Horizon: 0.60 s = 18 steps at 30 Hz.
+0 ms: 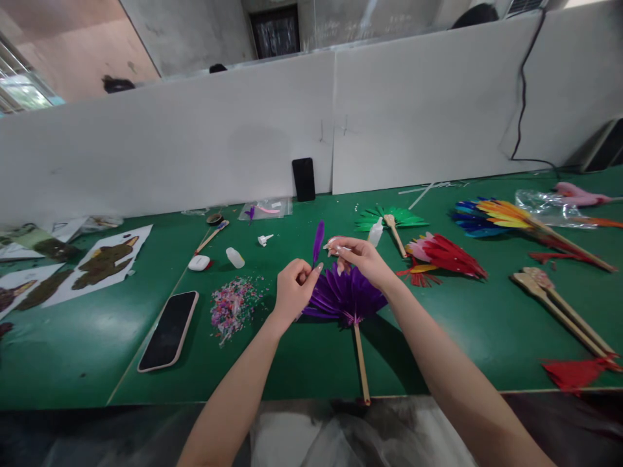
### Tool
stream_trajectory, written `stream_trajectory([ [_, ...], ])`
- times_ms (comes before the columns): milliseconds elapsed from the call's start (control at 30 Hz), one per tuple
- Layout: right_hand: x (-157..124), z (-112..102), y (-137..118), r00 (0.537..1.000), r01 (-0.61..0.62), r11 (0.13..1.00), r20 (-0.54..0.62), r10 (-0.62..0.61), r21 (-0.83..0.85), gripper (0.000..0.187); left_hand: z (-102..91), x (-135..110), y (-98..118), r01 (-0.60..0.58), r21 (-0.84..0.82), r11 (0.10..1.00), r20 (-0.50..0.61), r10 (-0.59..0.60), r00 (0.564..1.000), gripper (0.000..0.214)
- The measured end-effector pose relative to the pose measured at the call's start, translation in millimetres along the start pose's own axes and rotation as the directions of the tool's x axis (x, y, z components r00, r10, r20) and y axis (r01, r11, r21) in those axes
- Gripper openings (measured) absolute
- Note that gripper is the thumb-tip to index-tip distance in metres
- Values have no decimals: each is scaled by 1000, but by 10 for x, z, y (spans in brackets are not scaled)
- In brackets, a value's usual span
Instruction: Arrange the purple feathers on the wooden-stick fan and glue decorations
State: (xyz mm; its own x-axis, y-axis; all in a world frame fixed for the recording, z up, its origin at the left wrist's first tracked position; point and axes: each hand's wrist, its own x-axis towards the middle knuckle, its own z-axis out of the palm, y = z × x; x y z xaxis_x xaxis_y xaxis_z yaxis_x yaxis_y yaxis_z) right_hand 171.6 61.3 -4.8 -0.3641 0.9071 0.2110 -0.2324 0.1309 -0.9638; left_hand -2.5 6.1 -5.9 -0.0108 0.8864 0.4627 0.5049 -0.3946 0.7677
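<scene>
"Purple feather (318,240): where is it?"

"Raised over the middle of the desk (311,373), nearly upright, with its tip toward the back edge."

"What has hold of it?"

"The left hand (298,285). Thumb and fingers are pinched together on its lower end."

"And the right hand (357,256)?"

"Just beside the feather, fingers bent. I can't tell whether anything is between its fingertips."

"What's under the hands?"

"A purple fan (348,295), spread open on the desk, its wooden handle (361,366) running to the front edge."

"Further out?"

"To the left, a heap of coloured scraps (233,308) and a white bottle (235,257), then a phone (169,331) lying near the front edge. To the right, another bottle (376,231) by a green fan (413,219), and a red fan (448,256)."

"Along the back edge?"

"A white board (219,136) with a dark phone (304,179) standing near it. A multicoloured fan (501,214) lies toward the right end, and two wooden handles (564,308) lie nearer the front edge there."
</scene>
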Motion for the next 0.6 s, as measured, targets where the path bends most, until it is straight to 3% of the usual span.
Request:
stream_trajectory([
  [600, -1, -11, 13, 999, -15, 1000, -48, 16, 21, 31, 4, -2, 7, 2, 11, 1000, -4, -2, 1000, 39],
])
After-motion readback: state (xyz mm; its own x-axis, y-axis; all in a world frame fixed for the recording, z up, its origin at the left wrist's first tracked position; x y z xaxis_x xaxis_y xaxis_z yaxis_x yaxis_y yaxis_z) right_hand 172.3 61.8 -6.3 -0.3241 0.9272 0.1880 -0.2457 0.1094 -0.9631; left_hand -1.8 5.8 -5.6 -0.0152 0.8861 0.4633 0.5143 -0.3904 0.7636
